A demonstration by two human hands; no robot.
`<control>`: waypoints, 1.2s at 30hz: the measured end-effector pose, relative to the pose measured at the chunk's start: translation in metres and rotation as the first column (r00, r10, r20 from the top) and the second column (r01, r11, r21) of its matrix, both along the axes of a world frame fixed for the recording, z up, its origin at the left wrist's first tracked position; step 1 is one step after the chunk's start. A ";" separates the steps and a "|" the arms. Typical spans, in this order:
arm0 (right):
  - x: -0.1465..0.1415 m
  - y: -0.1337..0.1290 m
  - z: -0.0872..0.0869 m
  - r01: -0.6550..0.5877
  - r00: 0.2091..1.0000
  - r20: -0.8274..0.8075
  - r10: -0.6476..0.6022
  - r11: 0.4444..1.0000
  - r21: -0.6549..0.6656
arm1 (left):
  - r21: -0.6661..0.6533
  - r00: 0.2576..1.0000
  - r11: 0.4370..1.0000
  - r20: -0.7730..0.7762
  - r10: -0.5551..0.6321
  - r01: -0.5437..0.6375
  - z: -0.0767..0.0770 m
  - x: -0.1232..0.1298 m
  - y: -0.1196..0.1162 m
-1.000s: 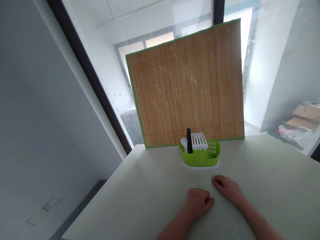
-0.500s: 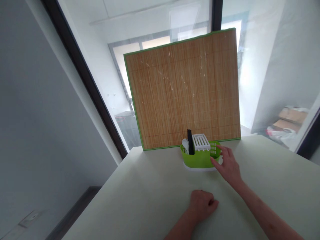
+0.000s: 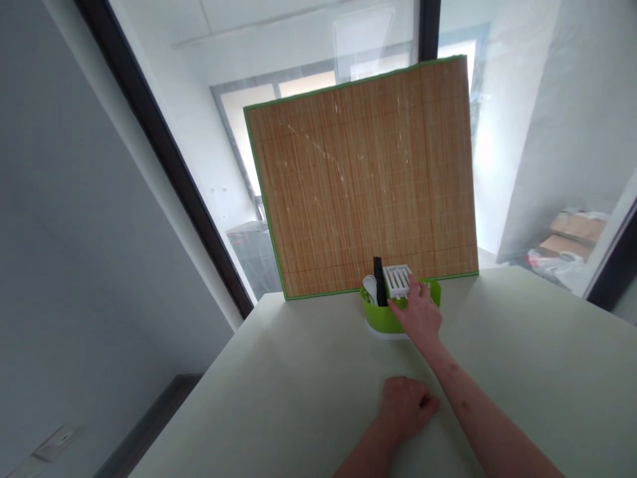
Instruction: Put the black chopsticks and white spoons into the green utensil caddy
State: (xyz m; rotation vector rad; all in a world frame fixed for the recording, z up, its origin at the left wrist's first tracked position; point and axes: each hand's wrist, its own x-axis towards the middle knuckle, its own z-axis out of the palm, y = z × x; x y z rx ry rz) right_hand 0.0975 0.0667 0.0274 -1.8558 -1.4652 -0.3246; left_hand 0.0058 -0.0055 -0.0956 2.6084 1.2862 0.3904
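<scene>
A green cutlery holder (image 3: 381, 320) with a white base stands on the table in front of the mat. White spoons (image 3: 369, 285) and black chopsticks (image 3: 379, 284) are upright in its left end. A white slotted rack (image 3: 395, 276) sits over its middle. My right hand (image 3: 423, 317) reaches across the holder's front right, thumb and fingers spread around the rack's right side; whether the fingertips touch it I cannot tell. Part of the holder is hidden behind this hand. Nearer to me, my left hand (image 3: 405, 405) rests on the table as a fist, with nothing visible in it.
A bamboo mat (image 3: 363, 179) with green edging leans upright against the glass behind the holder. The pale table (image 3: 293, 378) spreads out under both hands. Beyond the glass at right lie cardboard boxes (image 3: 577, 226) and plastic bags.
My right hand has moved left, from the holder's right end to the white rack at its middle. My left hand stays a fist on the table, and the view has shifted slightly.
</scene>
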 end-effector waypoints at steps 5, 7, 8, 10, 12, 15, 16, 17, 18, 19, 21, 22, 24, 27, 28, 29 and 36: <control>0.003 0.001 0.001 0.049 0.998 0.030 -0.046 0.993 -0.107 | -0.005 1.000 1.000 0.000 0.004 -0.004 0.002 0.001 -0.001; 0.004 0.002 0.001 0.065 0.997 0.038 -0.062 0.993 -0.101 | -0.011 1.000 1.000 -0.002 0.013 -0.013 0.003 0.001 -0.001; 0.005 0.002 0.002 0.069 0.997 0.041 -0.065 0.992 -0.101 | -0.013 1.000 1.000 -0.001 0.016 -0.016 0.003 0.001 -0.002; 0.005 0.003 0.002 0.075 0.997 0.041 -0.071 0.990 -0.117 | -0.013 1.000 1.000 0.004 0.015 -0.015 0.002 0.001 -0.001; 0.006 0.004 0.001 0.080 0.996 0.039 -0.076 0.988 -0.131 | -0.009 1.000 1.000 0.011 0.007 -0.007 0.000 0.000 -0.001; 0.009 0.006 0.001 0.089 0.996 0.028 -0.086 0.990 -0.112 | -0.004 1.000 1.000 0.009 0.002 -0.002 -0.002 0.000 0.000; 0.011 0.007 0.002 0.092 0.996 0.023 -0.090 0.990 -0.106 | -0.004 1.000 1.000 0.008 0.004 -0.004 -0.003 0.000 0.000; 0.014 0.008 0.003 0.095 0.995 0.019 -0.093 0.990 -0.103 | -0.006 1.000 1.000 0.008 0.008 -0.008 -0.003 0.000 0.000; 0.018 0.009 0.004 0.097 0.995 0.016 -0.096 0.990 -0.103 | -0.011 1.000 1.000 0.008 0.011 -0.011 -0.003 0.000 0.000; 0.024 0.010 0.005 0.096 0.995 0.014 -0.095 0.990 -0.104 | -0.019 1.000 1.000 0.008 0.012 -0.011 -0.003 -0.001 0.000; 0.038 0.014 0.007 0.091 0.996 0.015 -0.090 0.990 -0.108 | -0.036 1.000 0.999 0.004 0.005 -0.005 -0.002 -0.001 0.000; 0.047 0.016 0.009 0.089 0.996 0.017 -0.088 0.990 -0.112 | -0.040 1.000 0.999 0.002 0.002 -0.002 -0.002 -0.001 0.000; 0.068 0.021 0.011 0.102 0.995 0.021 -0.101 0.987 -0.127 | -0.037 1.000 0.999 0.003 0.001 -0.001 -0.002 -0.002 0.000; 0.104 0.029 0.014 0.148 0.989 0.035 -0.144 0.979 -0.144 | -0.023 1.000 1.000 0.021 0.012 -0.012 -0.002 -0.002 0.001; 0.117 0.032 0.015 0.163 0.986 0.041 -0.159 0.976 -0.144 | -0.020 1.000 1.000 0.029 0.013 -0.013 -0.002 -0.003 0.001; 0.130 0.034 0.016 0.180 0.984 0.047 -0.175 0.973 -0.143 | -0.017 0.999 1.000 0.035 0.014 -0.013 -0.002 -0.003 0.002; 0.220 0.047 0.025 0.285 0.958 0.080 -0.276 0.948 -0.145 | -0.010 0.999 0.999 0.033 0.040 -0.040 -0.005 -0.002 0.006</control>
